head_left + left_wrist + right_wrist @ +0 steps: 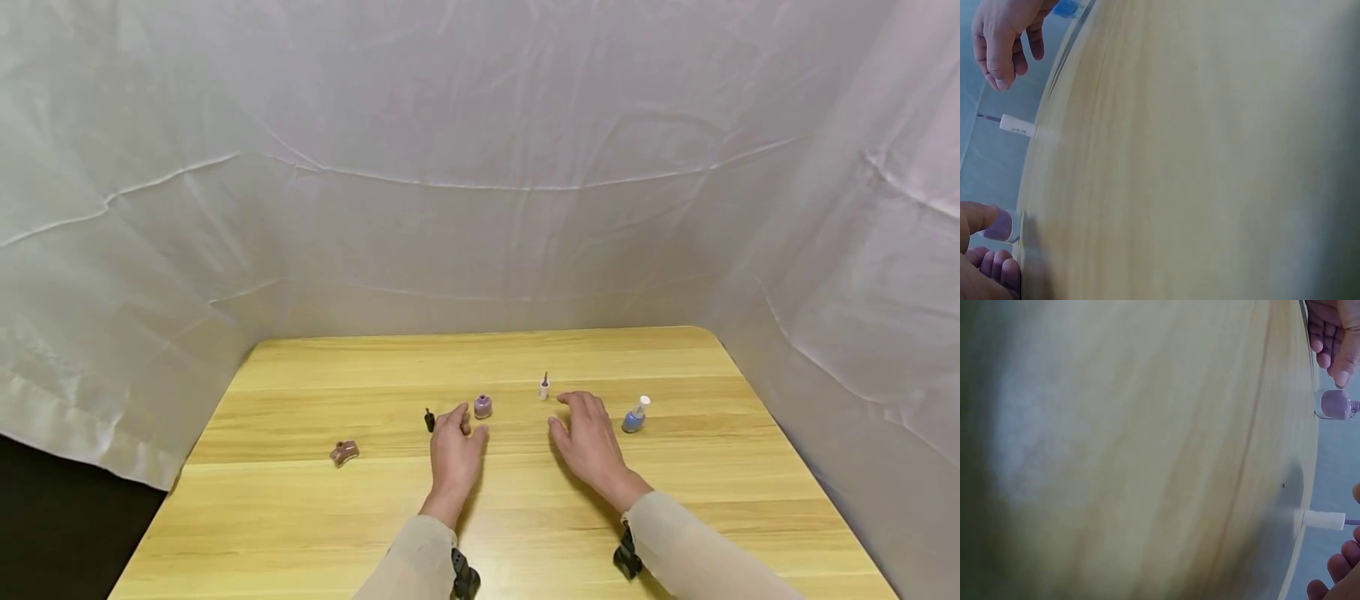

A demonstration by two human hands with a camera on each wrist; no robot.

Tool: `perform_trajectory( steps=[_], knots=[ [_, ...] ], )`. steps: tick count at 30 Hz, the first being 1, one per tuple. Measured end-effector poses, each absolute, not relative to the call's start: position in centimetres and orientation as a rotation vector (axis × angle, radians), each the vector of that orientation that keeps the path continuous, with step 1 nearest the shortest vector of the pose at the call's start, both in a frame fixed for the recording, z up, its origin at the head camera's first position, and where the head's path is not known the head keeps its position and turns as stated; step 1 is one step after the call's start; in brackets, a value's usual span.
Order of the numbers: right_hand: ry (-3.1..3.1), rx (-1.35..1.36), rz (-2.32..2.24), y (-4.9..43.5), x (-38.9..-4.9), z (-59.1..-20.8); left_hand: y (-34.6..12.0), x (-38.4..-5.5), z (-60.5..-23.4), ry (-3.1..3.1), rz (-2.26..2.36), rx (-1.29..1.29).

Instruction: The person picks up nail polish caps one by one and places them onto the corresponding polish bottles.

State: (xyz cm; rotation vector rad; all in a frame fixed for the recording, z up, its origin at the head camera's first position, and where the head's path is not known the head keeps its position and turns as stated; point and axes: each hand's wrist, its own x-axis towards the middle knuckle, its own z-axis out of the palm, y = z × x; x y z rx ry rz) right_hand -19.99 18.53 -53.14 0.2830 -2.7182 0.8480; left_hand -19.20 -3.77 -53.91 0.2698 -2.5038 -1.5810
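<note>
My left hand (pixel 456 457) hovers low with relaxed fingers beside an uncapped purple nail polish bottle (pixel 482 407), which stands upright. In the left wrist view its fingers overlap that bottle (pixel 1001 225). On its other side, a black nail polish cap (pixel 430 422) stands with the brush up. My right hand (pixel 591 442), fingers loosely bent and holding nothing, is nearest a white nail polish cap (pixel 544 390). That white cap (pixel 1325 520) stands on its top, its purple-coated brush pointing up. To the right of this hand is a blue nail polish bottle (pixel 634 419) with its white cap on.
A brownish, star-like open bottle (pixel 344 452) lies on the left part of the wooden table (pixel 315 525). Pale cloth (pixel 480 242) hangs behind the table and along both sides. Black wrist cameras (pixel 628 557) sit at both sleeves.
</note>
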Motion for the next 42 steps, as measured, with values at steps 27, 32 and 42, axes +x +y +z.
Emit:
perform_trajectory(
  steps=[27, 32, 42],
  knots=[
    [-2.842, 0.298, 0.921, 19.7, -23.0, -53.0, -2.8, -21.2, -53.7, -2.654, -1.309, 0.255],
    [-2.895, 0.3, 1.039, 20.1, -24.2, -53.2, -2.7, -21.3, -53.7, -2.724, -1.24, 0.251],
    [-2.876, 0.24, 1.128, 19.0, -25.5, -53.7, -2.9, -21.1, -53.9, -2.726, -1.21, 0.232]
  ],
)
